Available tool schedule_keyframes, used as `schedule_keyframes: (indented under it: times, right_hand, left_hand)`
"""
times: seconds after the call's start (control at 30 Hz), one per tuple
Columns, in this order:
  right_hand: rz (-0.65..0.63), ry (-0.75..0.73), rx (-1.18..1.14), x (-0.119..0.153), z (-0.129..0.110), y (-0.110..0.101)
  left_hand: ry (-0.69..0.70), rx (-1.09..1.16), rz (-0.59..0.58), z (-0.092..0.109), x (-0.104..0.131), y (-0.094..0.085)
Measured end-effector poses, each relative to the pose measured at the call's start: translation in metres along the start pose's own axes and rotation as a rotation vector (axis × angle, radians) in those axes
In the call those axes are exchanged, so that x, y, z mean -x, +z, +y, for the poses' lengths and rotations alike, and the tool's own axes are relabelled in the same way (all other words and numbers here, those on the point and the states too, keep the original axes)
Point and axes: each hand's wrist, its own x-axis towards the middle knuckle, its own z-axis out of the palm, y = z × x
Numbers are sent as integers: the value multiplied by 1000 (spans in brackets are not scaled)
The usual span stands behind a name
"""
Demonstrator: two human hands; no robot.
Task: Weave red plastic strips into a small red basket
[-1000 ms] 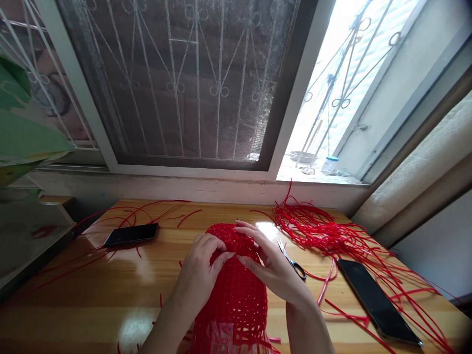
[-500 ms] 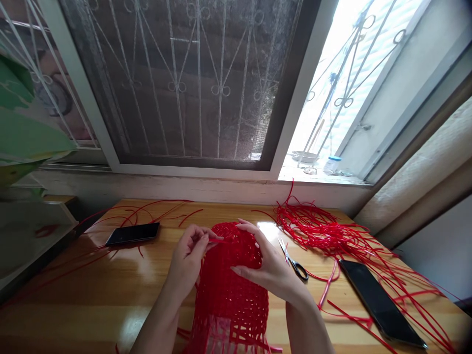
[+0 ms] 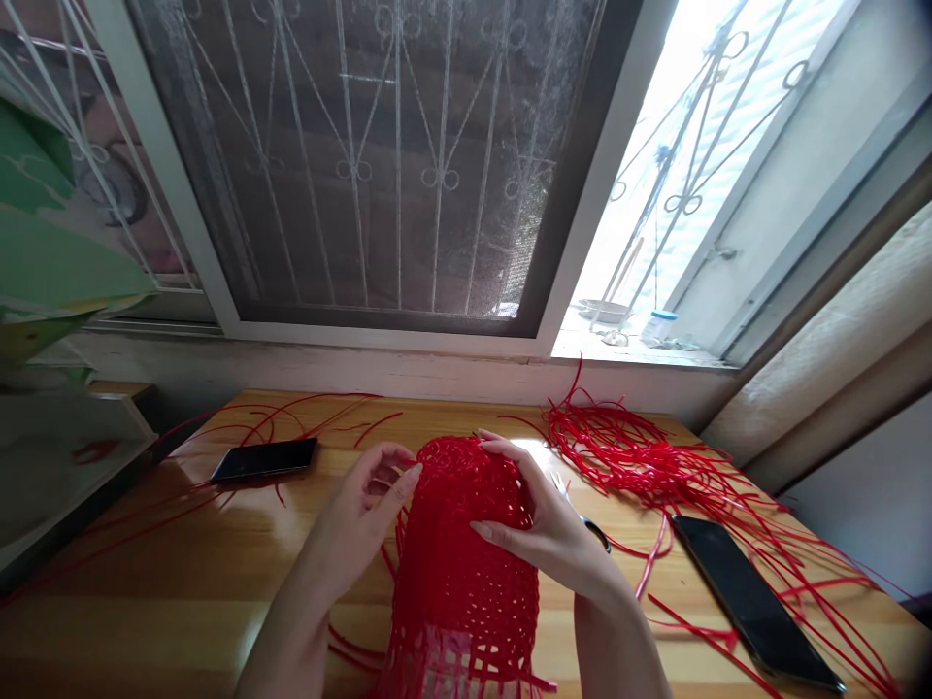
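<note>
A red woven piece (image 3: 466,553) with an openwork mesh stands upright at the front middle, loose strip ends showing at its bottom. Around its upper right side curls my right hand (image 3: 543,519), thumb on the front face and fingers at the top edge, gripping it. My left hand (image 3: 371,505) is at the upper left edge, its thumb and fingertips bent close to the weave; whether a thin strip sits between them is too small to tell. Scissors (image 3: 597,534) lie partly hidden behind my right hand.
A wooden table (image 3: 167,602) bears a phone (image 3: 266,460) over red strips at left, a larger phone (image 3: 753,602) at right, and a tangled heap of red strips (image 3: 626,447) at the back right. Behind are a barred window and a sill with a blue-lidded jar (image 3: 658,327).
The woven piece and my right hand have shifted slightly right. My left fingertips have moved left, off the front of the weave to its edge. More of the scissors is covered.
</note>
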Motion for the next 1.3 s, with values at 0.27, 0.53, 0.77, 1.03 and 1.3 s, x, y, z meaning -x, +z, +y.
schedule_keyframes:
  times: [0.27,0.53,0.77,1.03,1.3]
  right_hand:
    - [-17,-29,-53,0,3,-2]
    - [-30,-86,-61,-1,3,0]
    - [-56,-113,-170,1,9,-11]
    - [113,-197,216,-2,10,-10]
    - [267,-286,552,9,-32,16]
  left_hand:
    - [51,-190,-188,4,0,8]
    - [16,-223,-204,3,1,3]
    - [-3,78,-360,12,4,3]
    - [132,133,-287,16,10,22]
    - [215,-5,-111,10,9,36]
